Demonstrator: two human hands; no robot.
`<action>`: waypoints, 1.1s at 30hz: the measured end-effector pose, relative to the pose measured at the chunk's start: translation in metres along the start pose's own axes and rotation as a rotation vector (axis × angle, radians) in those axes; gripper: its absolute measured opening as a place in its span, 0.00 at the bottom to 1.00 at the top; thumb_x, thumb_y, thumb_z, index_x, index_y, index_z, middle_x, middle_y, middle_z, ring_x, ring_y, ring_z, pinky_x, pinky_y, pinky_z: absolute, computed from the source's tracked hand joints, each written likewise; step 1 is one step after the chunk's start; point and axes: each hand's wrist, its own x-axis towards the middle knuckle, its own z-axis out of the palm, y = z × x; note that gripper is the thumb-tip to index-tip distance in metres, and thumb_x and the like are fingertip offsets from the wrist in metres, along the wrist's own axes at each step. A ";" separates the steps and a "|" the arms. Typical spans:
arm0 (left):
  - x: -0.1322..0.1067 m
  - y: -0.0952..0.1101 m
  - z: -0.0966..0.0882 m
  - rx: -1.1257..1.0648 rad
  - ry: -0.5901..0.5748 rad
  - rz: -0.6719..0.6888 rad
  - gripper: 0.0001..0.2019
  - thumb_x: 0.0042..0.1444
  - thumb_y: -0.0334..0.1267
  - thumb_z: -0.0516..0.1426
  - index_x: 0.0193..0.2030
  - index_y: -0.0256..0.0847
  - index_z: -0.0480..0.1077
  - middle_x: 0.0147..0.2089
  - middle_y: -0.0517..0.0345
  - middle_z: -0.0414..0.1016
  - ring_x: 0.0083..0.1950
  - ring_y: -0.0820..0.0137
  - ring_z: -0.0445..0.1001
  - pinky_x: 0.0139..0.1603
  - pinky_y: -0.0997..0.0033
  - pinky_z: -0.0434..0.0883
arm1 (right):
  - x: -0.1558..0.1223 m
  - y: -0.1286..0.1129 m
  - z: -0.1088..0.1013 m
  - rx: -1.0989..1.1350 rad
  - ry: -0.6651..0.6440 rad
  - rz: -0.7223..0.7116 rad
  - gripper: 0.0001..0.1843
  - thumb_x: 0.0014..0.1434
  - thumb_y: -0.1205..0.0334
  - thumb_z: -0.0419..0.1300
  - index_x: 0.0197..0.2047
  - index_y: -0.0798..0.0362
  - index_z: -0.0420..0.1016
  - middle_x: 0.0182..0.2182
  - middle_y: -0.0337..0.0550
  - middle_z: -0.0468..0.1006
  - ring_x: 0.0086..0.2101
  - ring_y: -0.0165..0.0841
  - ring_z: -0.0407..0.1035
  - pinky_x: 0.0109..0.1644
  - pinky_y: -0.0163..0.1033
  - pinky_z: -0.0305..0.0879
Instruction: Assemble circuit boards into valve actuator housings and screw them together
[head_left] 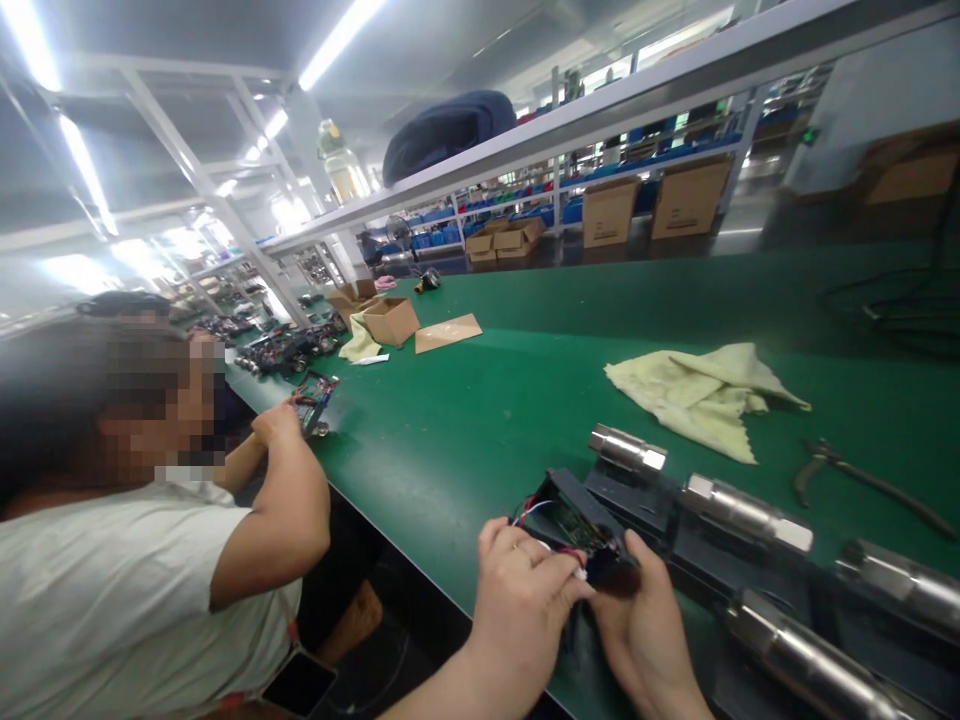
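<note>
A black housing with a circuit board (574, 522) and red, white and black wires showing inside it is between my hands near the table's front edge. My left hand (525, 605) has its thumb and fingers pinched together at a small white wire connector (580, 574). Around the housing's right side and underneath, my right hand (649, 625) is closed, with its thumb along the edge. Fingers hide much of the housing's lower part. Just right of it lie dark units with shiny metal cylinders (746, 512).
A yellow cloth (690, 390) and pliers (862, 480) lie on the green table (495, 400). To the left, a co-worker's hand (279, 425) holds another circuit assembly (316, 400). Farther back are an open cardboard box (391, 320) and a flat cardboard piece (448, 334). A shelf (570, 135) runs above.
</note>
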 end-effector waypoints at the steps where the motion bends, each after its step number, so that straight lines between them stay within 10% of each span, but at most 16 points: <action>1: -0.002 0.001 0.001 0.032 0.009 -0.016 0.04 0.59 0.38 0.59 0.33 0.45 0.75 0.28 0.64 0.76 0.35 0.69 0.70 0.48 0.62 0.60 | 0.000 0.000 0.000 -0.002 -0.007 -0.007 0.17 0.36 0.49 0.68 0.27 0.52 0.78 0.26 0.37 0.82 0.29 0.38 0.75 0.42 0.43 0.71; 11: -0.003 0.005 0.002 0.214 -0.012 -0.161 0.12 0.49 0.31 0.65 0.19 0.41 0.70 0.33 0.57 0.73 0.39 0.63 0.66 0.45 0.61 0.58 | 0.000 0.001 0.005 0.063 -0.024 -0.058 0.18 0.39 0.47 0.66 0.29 0.52 0.79 0.29 0.39 0.82 0.33 0.38 0.74 0.43 0.43 0.70; 16: -0.005 0.007 0.006 0.253 -0.086 -0.075 0.11 0.56 0.33 0.59 0.22 0.40 0.71 0.33 0.53 0.73 0.38 0.62 0.66 0.46 0.59 0.60 | 0.001 0.003 0.003 0.091 -0.035 -0.043 0.17 0.41 0.48 0.65 0.29 0.52 0.78 0.29 0.38 0.81 0.30 0.35 0.72 0.40 0.41 0.68; 22: 0.004 0.005 0.000 0.214 0.092 0.029 0.10 0.60 0.36 0.57 0.28 0.39 0.72 0.35 0.52 0.74 0.39 0.64 0.69 0.44 0.64 0.66 | 0.001 0.001 0.005 0.099 -0.012 -0.045 0.18 0.39 0.48 0.66 0.30 0.52 0.78 0.29 0.38 0.81 0.29 0.34 0.71 0.36 0.39 0.68; 33: 0.006 0.007 0.006 0.348 -0.041 0.056 0.11 0.66 0.36 0.48 0.36 0.37 0.69 0.30 0.53 0.75 0.33 0.64 0.72 0.38 0.64 0.67 | 0.000 0.001 0.006 0.127 0.007 -0.059 0.16 0.41 0.49 0.66 0.30 0.52 0.77 0.28 0.36 0.80 0.28 0.32 0.69 0.41 0.40 0.68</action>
